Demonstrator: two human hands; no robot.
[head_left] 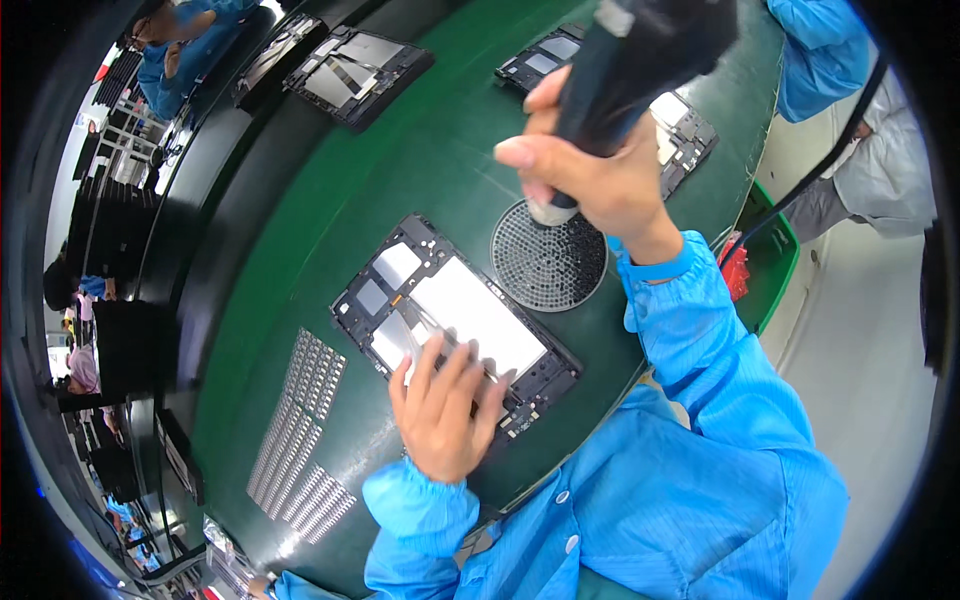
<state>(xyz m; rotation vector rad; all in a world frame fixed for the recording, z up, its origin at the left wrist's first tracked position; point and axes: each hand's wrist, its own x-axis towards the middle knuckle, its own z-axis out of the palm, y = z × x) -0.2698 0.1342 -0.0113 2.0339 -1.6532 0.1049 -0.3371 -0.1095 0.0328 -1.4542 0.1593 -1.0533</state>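
Note:
An opened tablet lies tilted on the green bench, its white battery and silver plates showing. My left hand rests over its near edge with the fingers stretched out, the fingertips on or just above the battery and the cable beside it. My right hand is wrapped round a thick black electric screwdriver, partly blurred at the top. Its pale nose points down at a round screw tray with a grid of small holes. Dark screws cluster on the tray's right side; the driver's tip is hard to make out.
Sheets of small metal parts lie left of the tablet. Other opened tablets sit on the dark strip and the far bench. A green bin with red material stands right of the bench. A black cable hangs there. Co-workers sit nearby.

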